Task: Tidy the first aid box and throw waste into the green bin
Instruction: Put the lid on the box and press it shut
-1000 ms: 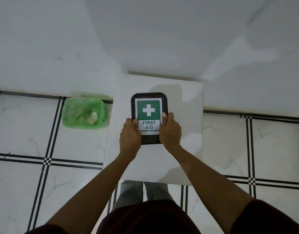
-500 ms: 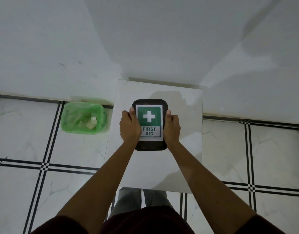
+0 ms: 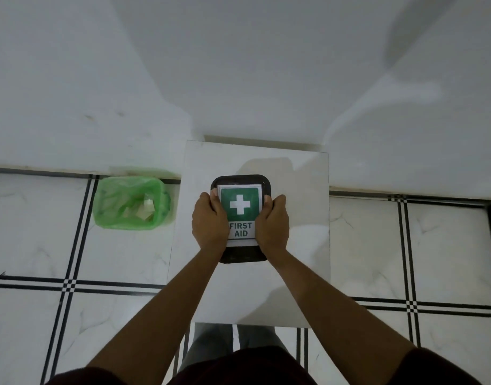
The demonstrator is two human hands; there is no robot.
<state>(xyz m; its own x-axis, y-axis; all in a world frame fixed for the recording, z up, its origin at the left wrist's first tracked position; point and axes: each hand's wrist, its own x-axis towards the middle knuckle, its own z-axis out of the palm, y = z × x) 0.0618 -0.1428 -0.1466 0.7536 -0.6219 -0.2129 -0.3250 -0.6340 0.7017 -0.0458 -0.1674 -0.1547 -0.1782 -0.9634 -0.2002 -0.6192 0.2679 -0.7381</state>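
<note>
Lying between both hands: first aid box point(image 3: 241, 218)

Bare desk point(image 3: 294, 273) all around the first aid box point(image 3: 240, 218), both hands point(image 3: 211, 220) flanking it, green bin point(image 3: 132, 202) on floor left, wall behind.

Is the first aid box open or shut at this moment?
Shut. The first aid box lies flat on the white table, labelled lid facing up, nothing inside showing; both hands grip its sides.

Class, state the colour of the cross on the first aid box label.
White, on a green square; cross shows in the head view.
</note>
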